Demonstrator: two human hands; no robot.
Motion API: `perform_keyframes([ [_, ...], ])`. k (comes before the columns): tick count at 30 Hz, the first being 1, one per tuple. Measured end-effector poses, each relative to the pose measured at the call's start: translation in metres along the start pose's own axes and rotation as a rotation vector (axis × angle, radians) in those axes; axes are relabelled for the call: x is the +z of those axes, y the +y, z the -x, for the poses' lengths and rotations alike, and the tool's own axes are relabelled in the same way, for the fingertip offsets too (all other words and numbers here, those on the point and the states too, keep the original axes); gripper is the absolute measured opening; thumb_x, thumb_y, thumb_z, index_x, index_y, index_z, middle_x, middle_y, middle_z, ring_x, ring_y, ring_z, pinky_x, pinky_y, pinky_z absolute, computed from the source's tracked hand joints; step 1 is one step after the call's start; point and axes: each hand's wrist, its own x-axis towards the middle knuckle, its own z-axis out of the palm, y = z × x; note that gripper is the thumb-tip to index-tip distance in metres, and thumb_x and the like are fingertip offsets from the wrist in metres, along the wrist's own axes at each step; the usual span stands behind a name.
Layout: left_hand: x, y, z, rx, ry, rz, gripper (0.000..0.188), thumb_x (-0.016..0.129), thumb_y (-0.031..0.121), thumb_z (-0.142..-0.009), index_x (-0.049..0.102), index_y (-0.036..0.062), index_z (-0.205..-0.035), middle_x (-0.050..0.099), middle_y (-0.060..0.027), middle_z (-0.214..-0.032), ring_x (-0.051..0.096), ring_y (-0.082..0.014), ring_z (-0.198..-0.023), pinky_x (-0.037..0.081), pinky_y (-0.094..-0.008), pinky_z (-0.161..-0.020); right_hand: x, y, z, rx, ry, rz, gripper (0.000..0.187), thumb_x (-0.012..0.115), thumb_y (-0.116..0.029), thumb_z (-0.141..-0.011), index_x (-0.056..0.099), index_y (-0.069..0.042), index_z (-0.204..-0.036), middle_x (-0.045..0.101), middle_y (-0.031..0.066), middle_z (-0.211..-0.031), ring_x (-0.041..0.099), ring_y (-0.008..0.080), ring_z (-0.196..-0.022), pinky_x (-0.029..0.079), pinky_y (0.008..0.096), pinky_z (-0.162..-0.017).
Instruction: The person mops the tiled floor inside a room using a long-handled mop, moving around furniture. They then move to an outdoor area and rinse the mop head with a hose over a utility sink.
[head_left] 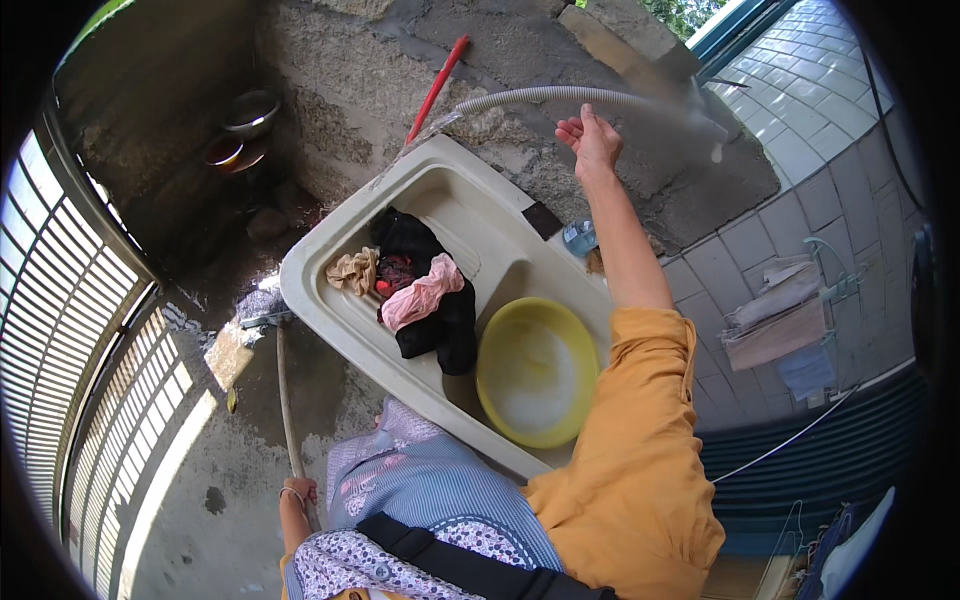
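At the lower left, my left hand (300,490) is closed round a long wooden handle (286,400). That handle runs up to a pale blue crosspiece with a whitish head (262,303) on the wet floor; its exact kind is unclear. My right hand (597,143) reaches beyond the sink with its palm showing and fingers loosely bent. It looks empty, just below a grey corrugated hose (530,96). Between my arms stands a cream sink (345,335). Dark clothes (455,325), a pink cloth (425,292) and a beige cloth (352,270) lie in it, beside a yellow basin (487,385) of cloudy water.
A red pipe (437,90) leans at the rough wall behind the sink. A clear bluish container (579,238) stands by the sink's right edge. Bowls (250,113) sit in the far left corner, near a barred gate (60,290). Cloths (775,318) hang on the tiled wall.
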Motion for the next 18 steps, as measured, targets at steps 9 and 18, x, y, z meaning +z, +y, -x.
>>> perform_keyframes([
  [9,-0.01,-0.018,-0.029,0.0,-0.019,0.047,0.017,0.05,0.002,-0.068,0.044,0.0011,-0.052,0.042,-0.0092,-0.045,0.042,-0.0202,-0.035,0.038,-0.0332,-0.035,-0.097,-0.072,-0.011,-0.742,0.917,0.835,0.029,0.041,-0.019,-0.083,0.037,-0.001,-0.106,0.033,0.0187,-0.105,0.041,0.0287,-0.092,0.038,0.0383,-0.074],
  [18,-0.011,-0.001,0.004,-0.09,-0.059,0.147,0.016,0.049,0.001,-0.068,0.041,0.0026,-0.054,0.04,-0.0069,-0.046,0.037,-0.0172,-0.035,0.035,-0.031,-0.035,-0.115,-0.14,-0.043,-0.412,0.389,1.048,0.037,0.044,-0.033,-0.082,0.055,0.002,-0.092,0.06,0.0113,-0.076,0.058,0.017,-0.063,0.044,0.0288,-0.057],
])
